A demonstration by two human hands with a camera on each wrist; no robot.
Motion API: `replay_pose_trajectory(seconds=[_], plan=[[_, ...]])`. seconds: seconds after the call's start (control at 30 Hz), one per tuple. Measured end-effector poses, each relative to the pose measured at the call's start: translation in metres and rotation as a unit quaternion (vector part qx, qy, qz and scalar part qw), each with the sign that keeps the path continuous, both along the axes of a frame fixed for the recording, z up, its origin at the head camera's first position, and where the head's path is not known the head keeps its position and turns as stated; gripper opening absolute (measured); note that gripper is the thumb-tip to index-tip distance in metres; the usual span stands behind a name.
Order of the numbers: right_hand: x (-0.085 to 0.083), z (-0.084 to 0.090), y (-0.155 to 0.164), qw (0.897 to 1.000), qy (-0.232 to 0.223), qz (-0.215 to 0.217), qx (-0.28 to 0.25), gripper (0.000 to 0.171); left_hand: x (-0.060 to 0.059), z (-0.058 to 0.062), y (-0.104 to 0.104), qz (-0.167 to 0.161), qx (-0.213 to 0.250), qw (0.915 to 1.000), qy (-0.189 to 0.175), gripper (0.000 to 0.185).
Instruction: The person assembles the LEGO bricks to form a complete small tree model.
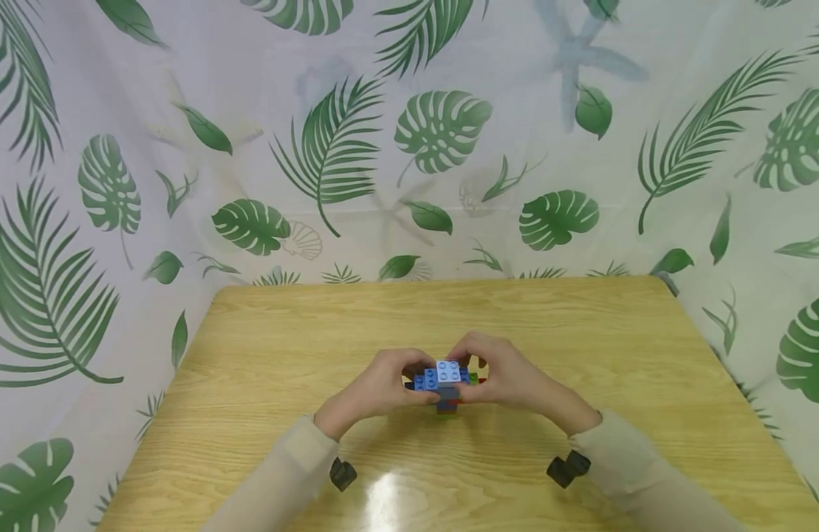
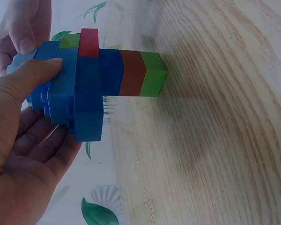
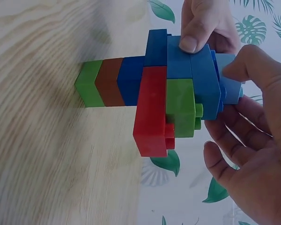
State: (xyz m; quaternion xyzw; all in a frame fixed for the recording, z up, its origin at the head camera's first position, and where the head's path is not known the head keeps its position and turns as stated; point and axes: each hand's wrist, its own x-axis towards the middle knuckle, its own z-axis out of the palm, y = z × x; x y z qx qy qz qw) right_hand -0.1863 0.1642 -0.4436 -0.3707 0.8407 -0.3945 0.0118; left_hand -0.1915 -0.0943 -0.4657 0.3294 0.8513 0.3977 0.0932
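Observation:
A stack of toy building blocks (image 1: 447, 406) stands upright on the table, wider above than below. Its narrow stem has a green block (image 3: 90, 84), a brown block (image 3: 109, 83) and a dark blue block (image 2: 111, 72). Above, blue blocks step out to one side; a red block (image 3: 150, 110) and another green block (image 3: 180, 101) jut out on the other. My left hand (image 1: 382, 384) grips the blue part, thumb in front and fingers behind. At the top, my right hand (image 1: 509, 373) pinches a light blue block (image 1: 448, 372) between thumb and fingers.
The wooden table (image 1: 303, 325) spreads around the stack. A white cloth (image 1: 489, 244) printed with green leaves hangs behind and beside it. Dark wrist devices (image 1: 343, 473) sit at both sleeves.

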Motion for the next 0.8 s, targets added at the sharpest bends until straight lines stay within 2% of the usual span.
replay_pose_trajectory(seconds=[0.3,0.6,0.8], plan=[[0.0001,-0.0042,0.0000,1.000,0.026,0.007,0.008,0.029,0.0004,-0.0027,-0.0002,-0.006,0.010,0.9999,0.000,0.041],[-0.0006,-0.0012,0.0004,0.999,-0.014,0.008,0.028,0.029,0.0011,-0.0049,-0.0002,-0.004,0.012,0.9999,-0.002,0.040],[0.0035,-0.0036,0.0015,0.999,-0.001,-0.011,0.036,0.031,0.0019,-0.0065,-0.0013,0.003,0.021,0.9998,-0.001,0.043]])
